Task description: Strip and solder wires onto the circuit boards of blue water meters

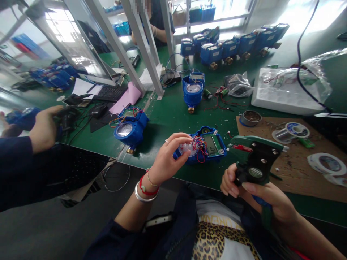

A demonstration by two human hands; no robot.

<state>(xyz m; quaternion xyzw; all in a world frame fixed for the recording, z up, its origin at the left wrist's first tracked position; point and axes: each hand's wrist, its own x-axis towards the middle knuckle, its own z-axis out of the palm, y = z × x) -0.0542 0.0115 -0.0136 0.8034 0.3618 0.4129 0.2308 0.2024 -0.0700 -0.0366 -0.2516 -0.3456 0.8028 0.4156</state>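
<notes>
My left hand (171, 154) rests with curved fingers around the clear dial end of a blue water meter (221, 156) at the table's front edge. The meter's casing is open, showing a green circuit board with a display (212, 145). A bundle of red and blue wires (200, 145) lies beside my left fingertips; whether they pinch a wire, I cannot tell. In my right hand (260, 196) is a wire stripper (256, 159) with a green upper arm and black body. Its jaws point left, just right of the meter.
More blue meters (130, 128) (193, 90) stand on the green table, with a row of meters (230, 47) behind. At right are a foam tray (287, 94), a solder spool (291, 133), a tape roll (326, 164) and cardboard (300, 184). A co-worker's hand (45, 126) is at far left.
</notes>
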